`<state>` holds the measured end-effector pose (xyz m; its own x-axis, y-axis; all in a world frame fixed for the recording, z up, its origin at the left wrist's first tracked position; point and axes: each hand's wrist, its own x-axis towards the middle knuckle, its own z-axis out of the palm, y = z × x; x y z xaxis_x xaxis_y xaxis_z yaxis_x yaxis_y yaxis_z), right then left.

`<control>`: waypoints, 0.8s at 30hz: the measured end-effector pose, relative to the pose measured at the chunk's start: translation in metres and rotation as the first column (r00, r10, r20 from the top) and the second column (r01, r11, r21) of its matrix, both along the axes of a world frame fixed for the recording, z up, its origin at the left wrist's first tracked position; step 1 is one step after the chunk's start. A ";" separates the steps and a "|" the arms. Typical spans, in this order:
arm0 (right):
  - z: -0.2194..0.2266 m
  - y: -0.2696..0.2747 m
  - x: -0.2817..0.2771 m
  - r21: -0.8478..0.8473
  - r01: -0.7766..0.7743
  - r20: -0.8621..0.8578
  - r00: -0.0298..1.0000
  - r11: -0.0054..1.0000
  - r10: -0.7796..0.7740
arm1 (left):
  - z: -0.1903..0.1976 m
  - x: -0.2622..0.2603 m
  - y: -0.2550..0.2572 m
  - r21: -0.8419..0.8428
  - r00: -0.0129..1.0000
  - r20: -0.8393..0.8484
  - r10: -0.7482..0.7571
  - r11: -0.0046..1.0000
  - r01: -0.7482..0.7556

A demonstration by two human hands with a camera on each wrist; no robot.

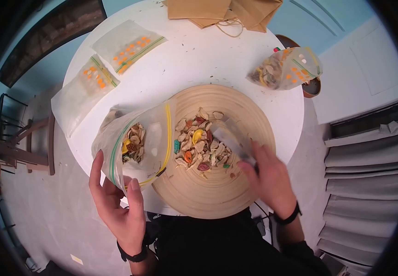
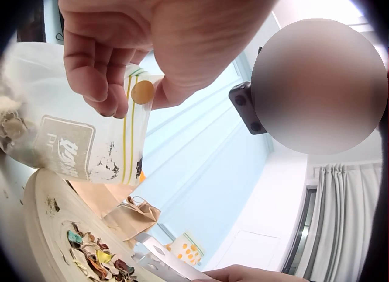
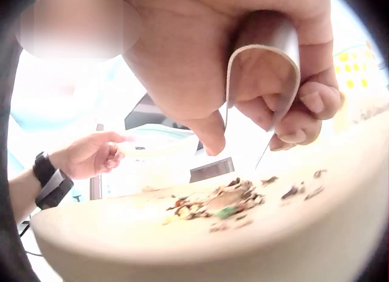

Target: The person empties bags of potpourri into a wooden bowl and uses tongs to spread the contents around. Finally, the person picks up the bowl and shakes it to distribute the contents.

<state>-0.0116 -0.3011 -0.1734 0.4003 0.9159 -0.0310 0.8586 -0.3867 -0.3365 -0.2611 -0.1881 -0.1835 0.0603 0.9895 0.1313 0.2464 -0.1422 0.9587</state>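
My left hand pinches the rim of a clear zip bag between thumb and fingers. The bag's mouth gapes toward the round wooden tray, and some potpourri sits inside it. In my right hand are metal tongs, a strip bent into a U, gripped between thumb and fingers. The tongs' tips reach the right side of a heap of potpourri, dried petals and pieces in beige, yellow, orange, green and red. That heap lies on the round wooden tray.
Two flat zip bags with orange dots, one nearer and one farther, lie at the table's left. A filled zip bag stands at the right edge beside a brown bowl. A paper bag is at the back.
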 end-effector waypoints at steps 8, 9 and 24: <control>-0.004 0.034 0.047 0.006 -0.093 -0.014 0.996 0.996 0.093 | 0.000 0.001 -0.002 -0.001 0.997 0.069 0.046 0.999 -0.046; -0.004 0.035 0.046 0.006 -0.103 -0.009 0.995 0.995 0.103 | 0.000 0.001 -0.002 0.016 0.996 0.079 0.049 0.999 -0.051; 0.005 -0.012 -0.001 -0.191 0.097 -0.224 0.965 0.977 -0.139 | -0.005 0.001 -0.004 0.048 0.999 0.036 0.006 0.999 -0.008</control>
<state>-0.0129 -0.3130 -0.1682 0.4670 0.8338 -0.2944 0.7081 -0.5521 -0.4402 -0.2603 -0.1925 -0.1890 0.0480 0.9824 0.1803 0.2134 -0.1865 0.9590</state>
